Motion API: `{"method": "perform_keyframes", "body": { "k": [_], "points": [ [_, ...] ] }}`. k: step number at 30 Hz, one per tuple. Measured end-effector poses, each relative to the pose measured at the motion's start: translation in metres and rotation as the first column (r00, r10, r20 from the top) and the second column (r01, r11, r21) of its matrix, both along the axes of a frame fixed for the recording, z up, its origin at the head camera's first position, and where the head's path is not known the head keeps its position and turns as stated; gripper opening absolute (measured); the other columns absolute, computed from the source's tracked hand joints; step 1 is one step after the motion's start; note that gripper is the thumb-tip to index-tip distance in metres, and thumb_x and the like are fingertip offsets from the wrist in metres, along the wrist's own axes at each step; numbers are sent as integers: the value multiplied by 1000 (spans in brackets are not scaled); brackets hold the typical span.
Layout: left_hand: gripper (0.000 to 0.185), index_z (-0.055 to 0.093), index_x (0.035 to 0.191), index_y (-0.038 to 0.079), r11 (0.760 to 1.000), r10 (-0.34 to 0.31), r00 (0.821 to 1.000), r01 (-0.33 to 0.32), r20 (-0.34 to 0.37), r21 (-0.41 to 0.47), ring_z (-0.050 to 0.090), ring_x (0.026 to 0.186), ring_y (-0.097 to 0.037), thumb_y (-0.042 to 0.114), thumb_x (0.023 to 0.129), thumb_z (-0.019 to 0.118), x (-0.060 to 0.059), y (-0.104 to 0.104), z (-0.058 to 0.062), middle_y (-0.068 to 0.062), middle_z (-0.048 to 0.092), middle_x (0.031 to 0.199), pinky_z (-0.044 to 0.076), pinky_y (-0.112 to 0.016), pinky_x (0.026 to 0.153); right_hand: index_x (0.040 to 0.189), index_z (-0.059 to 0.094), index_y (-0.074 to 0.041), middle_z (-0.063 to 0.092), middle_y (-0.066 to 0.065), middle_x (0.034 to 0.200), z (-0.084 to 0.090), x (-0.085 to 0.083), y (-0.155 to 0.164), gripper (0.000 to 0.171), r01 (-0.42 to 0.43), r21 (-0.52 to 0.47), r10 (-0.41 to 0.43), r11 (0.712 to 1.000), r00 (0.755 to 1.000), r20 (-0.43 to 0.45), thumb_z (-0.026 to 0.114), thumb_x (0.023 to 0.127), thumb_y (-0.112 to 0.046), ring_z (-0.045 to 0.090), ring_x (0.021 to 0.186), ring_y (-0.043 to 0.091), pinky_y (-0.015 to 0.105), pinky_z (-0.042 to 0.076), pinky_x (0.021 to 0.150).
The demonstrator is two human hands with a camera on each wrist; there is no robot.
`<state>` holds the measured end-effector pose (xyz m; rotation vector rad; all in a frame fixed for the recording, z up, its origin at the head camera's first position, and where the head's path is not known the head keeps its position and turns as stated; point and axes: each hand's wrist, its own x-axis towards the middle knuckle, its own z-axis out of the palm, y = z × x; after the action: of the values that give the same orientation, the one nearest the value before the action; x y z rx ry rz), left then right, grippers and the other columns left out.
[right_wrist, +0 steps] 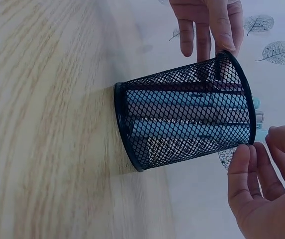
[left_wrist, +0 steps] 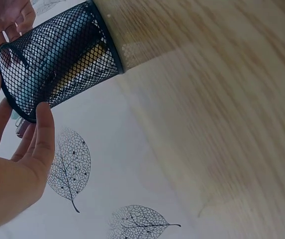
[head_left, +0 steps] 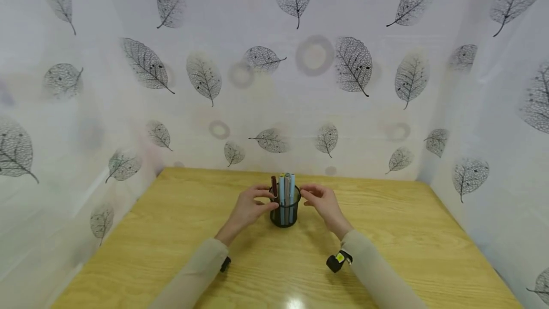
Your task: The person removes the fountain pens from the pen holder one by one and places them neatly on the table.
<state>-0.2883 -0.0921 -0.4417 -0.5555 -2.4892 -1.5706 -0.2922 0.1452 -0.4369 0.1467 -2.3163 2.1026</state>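
- Black wire-mesh pen cup (head_left: 284, 213) stands upright on the light wooden table (head_left: 407, 232), roughly mid-table, a bit nearer the far edge than the near one.
- Left hand (head_left: 249, 206): fingers loosely curved, tips at the cup's rim on its left side. In the left wrist view the thumb lies against the mesh w/ the other fingers spread. Touching, not a full clasp.
- Right hand (head_left: 321, 200): fingers half-curled just beside the rim on the right. Right wrist view shows fingertips close to the rim, but can't tell if they actually touch; holds nothing visible.
- Risk 1: cup is tall, narrow and light, w/ pens sticking above the rim. A sideways push from one hand alone, up at the rim, would prob. tip it and spill the pens across the table.
- Risk 2: pulling one pen out could drag its neighbours along, since they're packed close. Cause: pinching w/o steadying the cup.
- Risk 3: fingertips catching in the mesh when letting go could jerk the cup.
- Counts: 1 cup. Pens, head view: 1 dark red pen (head_left: 274, 187), 2 light blue pens (head_left: 292, 185), 1 grey pen (head_left: 287, 184), so 4 visible; more may be hidden inside. 2 hands, 1 table.
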Motion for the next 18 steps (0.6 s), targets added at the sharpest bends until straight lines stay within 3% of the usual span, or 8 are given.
{"method": "perform_keyframes", "body": {
  "k": [8, 18],
  "points": [
    [21, 77, 93, 6, 1000, -7, 999, 7, -42, 7, 62, 114, -34, 21, 79, 83, 0, 4, -2, -16, 63, 127, 58, -32, 80, 122, 64, 5, 66, 19, 121, -4, -8, -1, 33, 6, -8, -6, 1000, 999, -33, 66, 95, -13, 66, 92, 10, 30, 57, 79],
    [19, 78, 91, 6, 1000, -5, 998, 4, -70, -10, 65, 108, -30, 18, 78, 84, -4, 2, -3, -13, 66, 122, 58, -25, 75, 122, 64, 5, 66, 20, 121, -7, -18, -5, 34, 7, 3, -7, 1000, 999, -53, 66, 95, -14, 65, 98, 16, 30, 57, 79]
  ]
}}
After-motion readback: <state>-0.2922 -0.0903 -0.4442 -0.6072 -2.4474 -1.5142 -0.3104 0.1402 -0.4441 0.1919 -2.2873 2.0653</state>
